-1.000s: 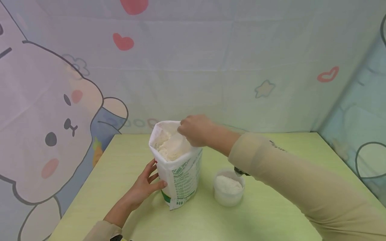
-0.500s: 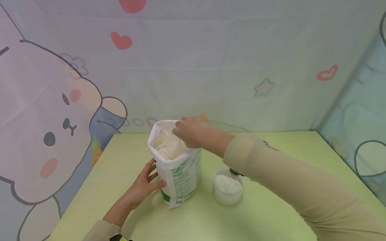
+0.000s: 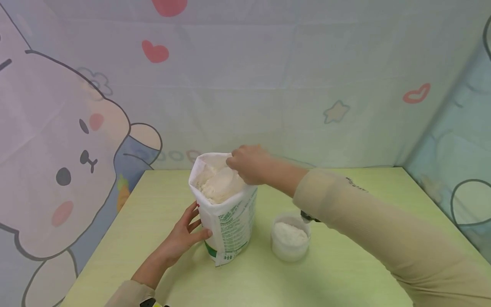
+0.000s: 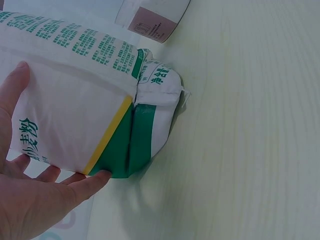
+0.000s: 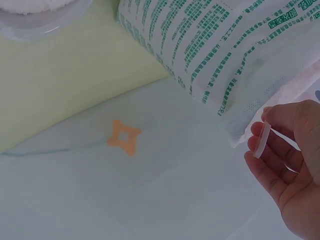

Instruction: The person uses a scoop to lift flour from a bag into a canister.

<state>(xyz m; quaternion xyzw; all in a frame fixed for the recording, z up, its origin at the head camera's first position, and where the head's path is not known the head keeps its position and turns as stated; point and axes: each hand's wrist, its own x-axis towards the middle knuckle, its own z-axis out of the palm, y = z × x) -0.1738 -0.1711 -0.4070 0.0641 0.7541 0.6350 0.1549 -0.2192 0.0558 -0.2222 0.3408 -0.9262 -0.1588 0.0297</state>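
A white paper flour bag (image 3: 230,226) with green print stands upright on the table, its top open and white flour (image 3: 209,189) inside. My left hand (image 3: 180,238) holds its left side, the thumb on one face and the fingers spread along another, as the left wrist view (image 4: 45,195) also shows. Over the bag's right rim, my right hand (image 3: 251,164) pinches the thin, pale handle of a scoop (image 5: 262,141). The scoop's whitish bowl (image 3: 226,181) lies at the flour, its edges hard to tell apart from it.
To the right of the bag stands a translucent plastic tub (image 3: 290,251) heaped with white flour; a pinkish label (image 4: 151,24) shows on it. The pale green table (image 3: 345,273) ends at a cartoon-printed cloth (image 3: 249,85) close behind the bag.
My right hand has gone slightly left and down into the bag's mouth, then back right and up, with the scoop. The left hand, bag and tub have stayed put.
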